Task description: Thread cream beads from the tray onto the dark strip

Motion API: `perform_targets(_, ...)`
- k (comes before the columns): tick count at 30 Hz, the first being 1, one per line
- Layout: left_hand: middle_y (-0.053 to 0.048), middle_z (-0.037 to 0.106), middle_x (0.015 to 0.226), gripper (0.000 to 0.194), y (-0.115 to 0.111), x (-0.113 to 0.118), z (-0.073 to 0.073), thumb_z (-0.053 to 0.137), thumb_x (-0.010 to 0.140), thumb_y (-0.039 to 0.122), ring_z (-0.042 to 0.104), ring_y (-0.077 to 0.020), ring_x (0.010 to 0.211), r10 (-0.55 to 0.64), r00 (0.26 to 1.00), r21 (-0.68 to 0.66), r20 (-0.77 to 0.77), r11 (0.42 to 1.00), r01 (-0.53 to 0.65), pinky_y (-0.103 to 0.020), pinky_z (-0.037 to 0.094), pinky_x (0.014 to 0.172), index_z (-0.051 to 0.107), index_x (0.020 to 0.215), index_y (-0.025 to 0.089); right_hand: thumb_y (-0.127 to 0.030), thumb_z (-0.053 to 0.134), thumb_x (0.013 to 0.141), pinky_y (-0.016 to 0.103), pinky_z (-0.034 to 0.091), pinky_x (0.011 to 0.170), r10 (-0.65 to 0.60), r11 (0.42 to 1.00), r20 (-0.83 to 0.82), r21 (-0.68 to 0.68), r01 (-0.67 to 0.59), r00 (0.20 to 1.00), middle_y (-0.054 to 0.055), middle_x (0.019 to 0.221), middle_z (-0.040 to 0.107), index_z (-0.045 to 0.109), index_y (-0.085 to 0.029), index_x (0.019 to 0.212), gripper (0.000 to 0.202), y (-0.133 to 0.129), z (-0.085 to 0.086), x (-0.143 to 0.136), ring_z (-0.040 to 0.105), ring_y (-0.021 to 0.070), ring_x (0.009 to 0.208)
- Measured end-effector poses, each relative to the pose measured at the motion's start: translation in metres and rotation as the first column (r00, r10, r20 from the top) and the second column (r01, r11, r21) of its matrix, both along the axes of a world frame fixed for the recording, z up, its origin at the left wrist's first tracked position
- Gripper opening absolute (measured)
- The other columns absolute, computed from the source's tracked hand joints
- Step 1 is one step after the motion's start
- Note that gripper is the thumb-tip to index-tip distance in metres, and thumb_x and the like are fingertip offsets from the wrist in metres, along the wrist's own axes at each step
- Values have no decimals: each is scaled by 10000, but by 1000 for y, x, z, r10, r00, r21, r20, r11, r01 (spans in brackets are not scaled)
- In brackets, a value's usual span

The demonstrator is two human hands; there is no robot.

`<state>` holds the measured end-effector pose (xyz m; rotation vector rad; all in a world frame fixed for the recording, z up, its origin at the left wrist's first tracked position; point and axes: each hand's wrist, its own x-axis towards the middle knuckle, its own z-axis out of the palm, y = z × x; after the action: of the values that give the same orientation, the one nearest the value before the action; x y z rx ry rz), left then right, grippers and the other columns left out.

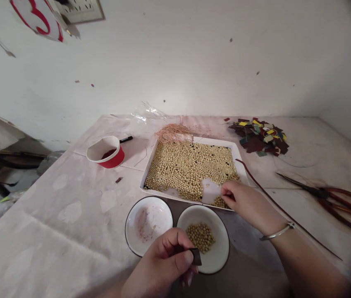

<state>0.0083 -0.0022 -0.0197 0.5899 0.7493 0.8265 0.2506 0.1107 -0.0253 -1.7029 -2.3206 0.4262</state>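
My left hand [170, 258] is closed in a pinch, with a small dark brown flat piece [196, 256] between thumb and fingers. It is over the near edge of a white bowl [221, 248] that contains small yellowish-brown round pellets [200, 236]. My right hand [240, 200] reaches into the near right corner of a white tray [189, 203], its fingertips pinched together among pale yellow round pellets [190, 165]. Whatever those fingertips hold, if anything, is hidden. A few black pellets are mixed in with the pale ones.
Left of the bowl stands a second white bowl [159, 215] with reddish residue. Further back are a red-and-white paper tub [113, 159], a black marker [126, 139], a bundle of pinkish strands [173, 133] and a pile of coloured scraps [262, 136]. Scissors [327, 194] and a thin dark-red rod [274, 200] lie right.
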Motion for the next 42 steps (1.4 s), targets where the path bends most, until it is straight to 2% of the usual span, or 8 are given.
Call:
perform_targets(10, 19, 609, 571, 327, 1, 2, 2, 752, 680, 421, 476, -41, 431, 14, 1000, 8, 3, 1000, -14, -164, 309, 421, 560, 721, 159, -172, 499, 770, 269, 414, 593, -43, 998, -115, 32, 47, 992, 18, 739, 623, 539, -209, 716, 77, -1, 9, -1, 579, 166, 651)
perform_targets(15, 15, 615, 581, 334, 1, 1, 5, 758, 669, 425, 478, -50, 442, 15, 1000, -33, -3, 999, -15, -174, 316, 434, 563, 726, 160, -206, 520, 809, 238, 441, 576, -30, 998, -323, 44, 47, 946, -19, 716, 582, 526, -227, 764, 50, -28, 46, -16, 557, 133, 627)
perform_targets(18, 4, 619, 612, 326, 2, 1, 13, 758, 673, 413, 493, -62, 481, 11, 1000, -59, -27, 998, -12, -182, 329, 456, 576, 738, 150, -156, 497, 823, 221, 413, 517, 109, 994, -390, 43, -100, 914, -31, 706, 543, 510, -235, 767, 98, -59, 72, -34, 517, 113, 582)
perform_targets(21, 8, 603, 599, 314, 3, 1, 22, 751, 687, 397, 475, -57, 484, 23, 998, -66, -52, 997, -27, -186, 322, 481, 578, 718, 137, -99, 472, 834, 227, 427, 549, 300, 949, -375, 26, -313, 877, -25, 748, 558, 497, -235, 783, 148, -83, 84, -50, 544, 113, 634)
perform_targets(24, 31, 563, 547, 275, 3, 0, 26, 734, 717, 364, 456, -55, 490, 14, 996, -68, -91, 997, -20, -186, 315, 501, 577, 709, 138, -122, 491, 856, 248, 432, 551, 402, 913, -331, 71, -402, 854, -24, 767, 580, 505, -243, 807, 131, -94, 78, -61, 563, 125, 656)
perform_targets(30, 34, 560, 530, 282, 1, -1, 18, 720, 731, 378, 469, -68, 491, 9, 999, -58, -44, 998, -12, -196, 313, 496, 552, 695, 154, -188, 452, 905, 298, 425, 523, 411, 911, -259, 109, -397, 874, -10, 765, 589, 525, -262, 794, 152, -92, 62, -68, 575, 158, 664)
perform_targets(36, 7, 623, 613, 288, 1, -1, 17, 741, 708, 375, 498, -63, 494, 26, 999, -72, -48, 997, -29, -194, 323, 489, 568, 719, 146, -167, 464, 896, 292, 417, 508, 401, 916, -254, 98, -389, 880, -12, 761, 571, 506, -243, 778, 147, -89, 62, -63, 568, 146, 641)
perform_targets(42, 22, 590, 572, 302, 1, -1, 17, 738, 710, 390, 476, -55, 473, 9, 1000, -63, -28, 998, -11, -189, 302, 472, 562, 713, 145, -159, 465, 890, 285, 426, 522, 413, 910, -246, 139, -390, 877, -8, 753, 581, 519, -247, 778, 152, -92, 65, -65, 576, 150, 659)
